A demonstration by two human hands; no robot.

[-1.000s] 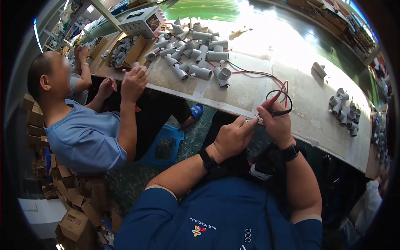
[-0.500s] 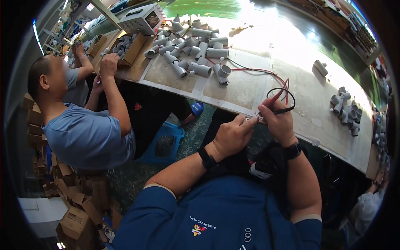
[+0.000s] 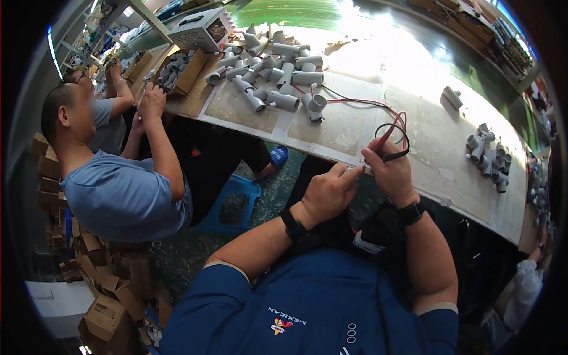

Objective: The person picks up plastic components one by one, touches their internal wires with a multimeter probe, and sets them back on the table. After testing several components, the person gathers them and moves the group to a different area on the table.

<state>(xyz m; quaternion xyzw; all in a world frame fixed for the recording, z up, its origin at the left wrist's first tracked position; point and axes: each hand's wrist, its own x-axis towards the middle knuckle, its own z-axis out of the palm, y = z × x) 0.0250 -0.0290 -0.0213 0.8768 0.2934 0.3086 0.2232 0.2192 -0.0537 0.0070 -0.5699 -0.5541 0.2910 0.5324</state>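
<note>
Red and black probe leads pinched between right hand fingers; left hand fingertips touching.

We sit in a factory workshop: a long worn tabletop heaped with grey pipe fittings, a bench instrument, stacked cardboard boxes, and co-workers alongside.

Wearer: dark blue short-sleeved shirt, pale cuff trim, small white and red-yellow emblem near its middle. Black band on left wrist; black watch on right wrist. Forearms bare.
</note>
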